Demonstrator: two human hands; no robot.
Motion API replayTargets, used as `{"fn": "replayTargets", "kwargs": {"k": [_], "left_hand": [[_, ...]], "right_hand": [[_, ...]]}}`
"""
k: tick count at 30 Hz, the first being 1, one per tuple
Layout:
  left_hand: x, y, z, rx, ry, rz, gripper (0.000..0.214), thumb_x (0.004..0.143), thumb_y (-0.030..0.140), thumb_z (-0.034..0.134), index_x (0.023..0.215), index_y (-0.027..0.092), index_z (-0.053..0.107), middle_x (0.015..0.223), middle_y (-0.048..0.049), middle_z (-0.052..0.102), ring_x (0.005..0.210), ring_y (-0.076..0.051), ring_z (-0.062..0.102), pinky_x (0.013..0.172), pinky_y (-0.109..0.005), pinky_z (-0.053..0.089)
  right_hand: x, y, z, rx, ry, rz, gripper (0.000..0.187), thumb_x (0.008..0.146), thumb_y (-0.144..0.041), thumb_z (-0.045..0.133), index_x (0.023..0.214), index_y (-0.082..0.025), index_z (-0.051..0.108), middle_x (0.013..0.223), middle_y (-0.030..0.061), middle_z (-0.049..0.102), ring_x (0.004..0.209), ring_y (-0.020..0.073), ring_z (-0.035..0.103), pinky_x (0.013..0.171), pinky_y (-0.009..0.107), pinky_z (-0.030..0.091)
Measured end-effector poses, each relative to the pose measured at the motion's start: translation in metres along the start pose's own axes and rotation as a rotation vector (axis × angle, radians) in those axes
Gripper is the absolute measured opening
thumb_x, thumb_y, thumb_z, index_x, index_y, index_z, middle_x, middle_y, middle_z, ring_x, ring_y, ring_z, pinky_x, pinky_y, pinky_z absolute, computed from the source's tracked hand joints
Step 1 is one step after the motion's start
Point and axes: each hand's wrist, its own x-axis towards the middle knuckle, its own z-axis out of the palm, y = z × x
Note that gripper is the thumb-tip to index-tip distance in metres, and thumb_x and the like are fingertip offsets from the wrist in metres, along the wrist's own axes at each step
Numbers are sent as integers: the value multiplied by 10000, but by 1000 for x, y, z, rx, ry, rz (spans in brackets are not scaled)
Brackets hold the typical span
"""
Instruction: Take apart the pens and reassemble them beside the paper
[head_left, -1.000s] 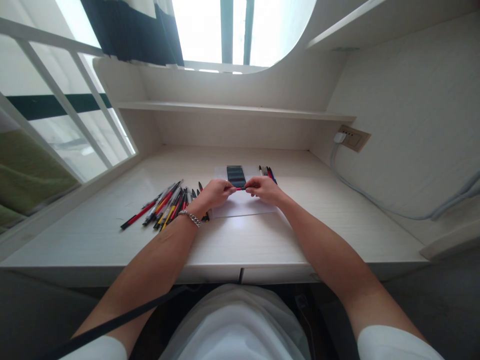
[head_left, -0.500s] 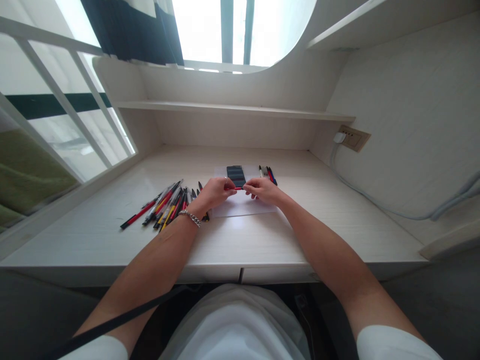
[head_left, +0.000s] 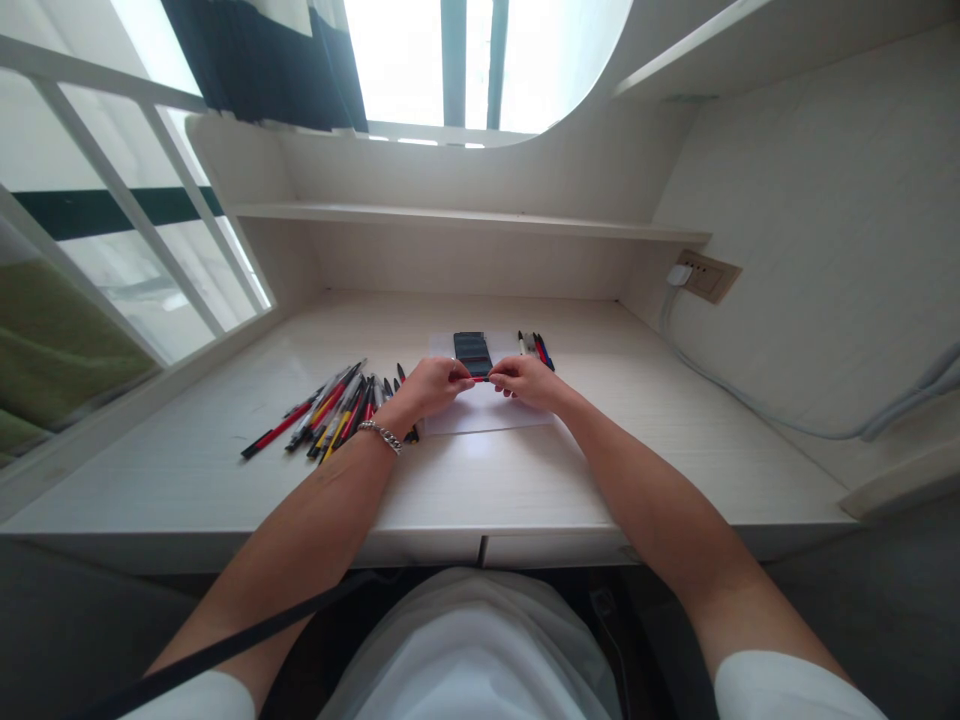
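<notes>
1. Red and black show on the slim pen (head_left: pixel 480 379) held crosswise in front of me, above a white sheet of paper (head_left: pixel 480 412).
2. My left hand (head_left: pixel 435 383) grips the pen's red end between thumb and fingers; a silver chain bracelet (head_left: pixel 380 435) circles that wrist.
3. My right hand (head_left: pixel 525 378) pinches the dark end, thumb and forefinger drawn together, and hides part of it.
4. Just beyond the pen, a dark, flat rectangular object (head_left: pixel 472 352) lies on the paper; I cannot tell what it is.
5. Beside my left forearm, a loose pile of pens (head_left: pixel 337 410) in red, yellow, black and clear plastic spreads over the pale desk (head_left: pixel 495 485), the tips mostly pointing away from me.
6. Behind my right hand, a smaller group of pens (head_left: pixel 535 347), white, red and blue among them, lies close together.
7. Further right, a white plug (head_left: pixel 679 275) sits in the wall socket (head_left: pixel 709 276), its grey cable (head_left: pixel 750 400) trailing along the wall.
</notes>
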Motion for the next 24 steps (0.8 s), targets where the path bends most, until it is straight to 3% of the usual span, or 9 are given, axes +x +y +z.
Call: {"fn": "replayTargets", "kwargs": {"k": [7,13,19,24], "left_hand": [[0,-2,2,21,-70,-26,383,881,445,515,856,149,757,666,-45,667,577,-131,501,537,-253,308],[-1,0,1,14,-49,-25,371,863,464,542,846,157,750,688,-48,675,593,-139,522,546,-258,316],[-1,0,1,-38,7,-26,251,819,393,621,890,181,735,793,-43,713,686,-148,584,612,-255,378],[-1,-2,2,-40,32,-26,190,784,334,663,884,182,719,800,-39,708,702,-153,592,635,-259,402]], "right_hand": [[1,5,-1,-54,62,-29,172,750,-262,714,894,-168,727,736,34,682,643,127,587,605,245,446],[0,4,-1,-75,61,-33,209,736,-293,734,904,-169,728,752,36,686,647,129,592,604,243,442],[1,3,-1,-48,-12,-5,327,858,-463,605,925,-158,703,787,57,698,618,116,596,548,222,439],[0,0,-3,-75,-14,32,351,915,-452,528,807,-150,670,766,63,701,559,103,573,505,214,416]]}}
